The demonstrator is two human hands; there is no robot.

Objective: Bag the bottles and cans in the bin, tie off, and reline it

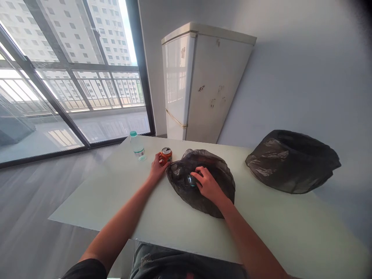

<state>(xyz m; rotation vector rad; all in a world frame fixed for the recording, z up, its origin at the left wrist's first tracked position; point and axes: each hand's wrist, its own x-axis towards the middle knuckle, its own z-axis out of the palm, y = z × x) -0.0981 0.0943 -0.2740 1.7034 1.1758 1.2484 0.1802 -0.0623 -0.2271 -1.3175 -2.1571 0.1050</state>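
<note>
My left hand (157, 166) is wrapped around an orange drink can (166, 155) that stands upright on the table, its top showing. The thumb of that hand lies at the left rim of a black plastic bag (203, 201), which sits open on the table. Inside the mouth of this bag is my right hand (206, 182), its fingers curled at a clear plastic bottle (191, 180) with a bit of teal on it. Most of the bottle is hidden by the hand and the dark film.
Another clear bottle (138, 147) with a teal cap stands at the table's far left. A second open black bag (276, 166) sits at the right by the wall. Behind the pale table (107, 186) stands a white refrigerator (215, 85), with glass sliding doors to the left.
</note>
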